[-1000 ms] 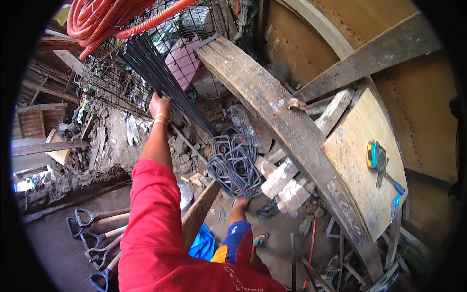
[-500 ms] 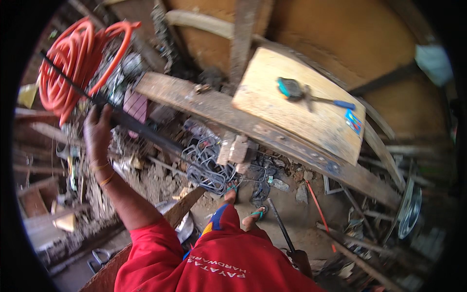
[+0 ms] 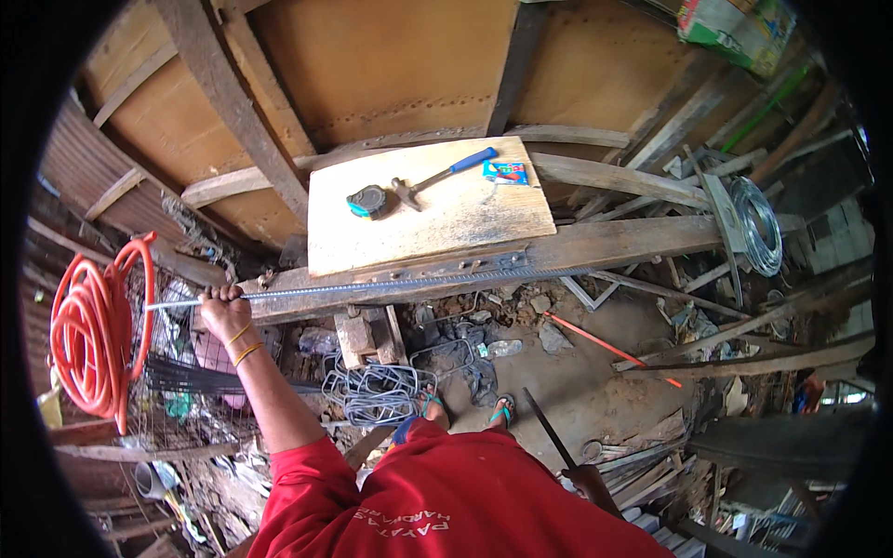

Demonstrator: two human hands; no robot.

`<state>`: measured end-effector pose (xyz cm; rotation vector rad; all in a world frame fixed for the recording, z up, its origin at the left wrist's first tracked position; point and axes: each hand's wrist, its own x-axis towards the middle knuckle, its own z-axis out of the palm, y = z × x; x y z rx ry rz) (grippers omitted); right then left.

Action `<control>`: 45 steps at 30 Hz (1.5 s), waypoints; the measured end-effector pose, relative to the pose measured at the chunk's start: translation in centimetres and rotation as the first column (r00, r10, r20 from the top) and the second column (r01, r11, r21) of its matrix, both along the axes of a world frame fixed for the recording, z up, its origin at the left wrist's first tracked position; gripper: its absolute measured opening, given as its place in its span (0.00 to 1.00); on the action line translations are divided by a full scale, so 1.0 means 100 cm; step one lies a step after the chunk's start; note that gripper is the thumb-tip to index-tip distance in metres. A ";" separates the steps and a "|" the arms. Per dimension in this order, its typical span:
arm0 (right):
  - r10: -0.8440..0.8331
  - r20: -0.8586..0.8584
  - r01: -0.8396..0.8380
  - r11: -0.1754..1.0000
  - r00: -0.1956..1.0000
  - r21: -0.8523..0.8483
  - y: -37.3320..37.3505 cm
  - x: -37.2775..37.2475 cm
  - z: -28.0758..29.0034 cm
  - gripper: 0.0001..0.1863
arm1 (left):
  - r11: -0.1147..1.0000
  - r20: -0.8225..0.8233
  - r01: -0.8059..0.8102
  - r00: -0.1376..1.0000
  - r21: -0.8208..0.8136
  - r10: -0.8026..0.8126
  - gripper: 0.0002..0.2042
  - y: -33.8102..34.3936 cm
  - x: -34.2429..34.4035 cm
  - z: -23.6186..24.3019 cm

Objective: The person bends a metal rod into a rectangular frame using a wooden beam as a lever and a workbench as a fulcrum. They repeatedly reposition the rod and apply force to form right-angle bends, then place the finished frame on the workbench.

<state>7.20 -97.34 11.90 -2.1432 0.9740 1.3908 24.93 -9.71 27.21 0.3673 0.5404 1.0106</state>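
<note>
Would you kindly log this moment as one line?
left hand: closed around ribbed metal bar | right hand: holding dark rod | wooden board: hammer, tape measure on top

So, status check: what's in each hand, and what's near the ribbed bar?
Left hand gripping ribbed bar; right hand holding dark rod. Ribbed bar running along timber beam. Hammer and tape measure on board beyond it.
</note>
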 end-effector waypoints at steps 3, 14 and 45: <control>-0.230 -0.008 0.230 0.973 0.973 -0.012 0.005 -0.018 0.023 0.21 | 0.988 -0.124 -0.153 0.980 0.014 0.153 0.15 -0.004 0.028 -0.025; -0.254 0.096 0.256 0.967 0.962 -0.002 0.045 -0.063 0.055 0.21 | 0.953 -0.748 -0.091 0.599 0.290 0.285 0.03 0.035 0.055 -0.122; -0.423 0.400 0.152 0.818 0.813 0.555 0.088 0.158 0.089 0.25 | -0.074 -0.697 0.863 0.453 0.501 0.556 0.08 -0.171 0.084 -0.107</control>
